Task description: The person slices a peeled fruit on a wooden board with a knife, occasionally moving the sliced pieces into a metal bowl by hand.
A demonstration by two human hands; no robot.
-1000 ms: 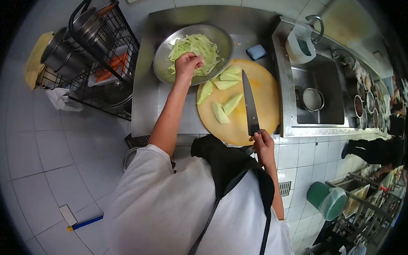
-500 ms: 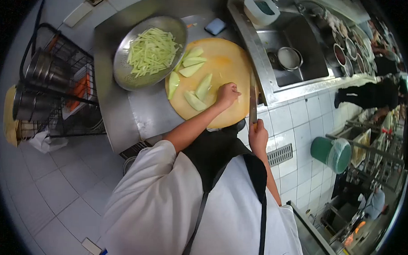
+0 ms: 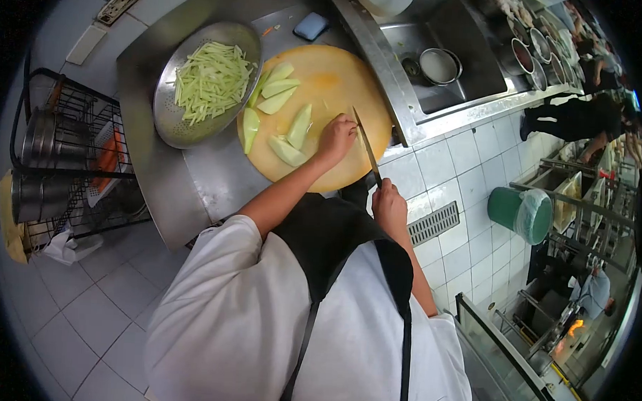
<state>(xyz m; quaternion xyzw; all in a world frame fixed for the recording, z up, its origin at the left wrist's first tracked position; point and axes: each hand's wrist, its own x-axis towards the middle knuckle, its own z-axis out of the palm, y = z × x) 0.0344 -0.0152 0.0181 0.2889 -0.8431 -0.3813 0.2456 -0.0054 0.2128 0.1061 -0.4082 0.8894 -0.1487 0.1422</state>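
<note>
My left hand (image 3: 336,138) rests with curled fingers on the round yellow cutting board (image 3: 337,88), beside several pale green wedges (image 3: 288,132); whether it holds one I cannot tell. My right hand (image 3: 390,201) grips the handle of a large knife (image 3: 365,149), its blade angled over the board's right side next to my left hand. A metal colander (image 3: 169,121) full of thin green strips (image 3: 211,78) sits left of the board on the steel counter (image 3: 209,175).
A blue sponge (image 3: 311,25) lies behind the board. A steel sink (image 3: 449,78) with a bowl is to the right. A wire rack (image 3: 61,156) of pots stands on the left. A green bin (image 3: 522,213) and other people are at the right.
My left hand left the colander and came down onto the board near the wedges. The knife, first lying along the board, now stands angled beside that hand. The view swung left.
</note>
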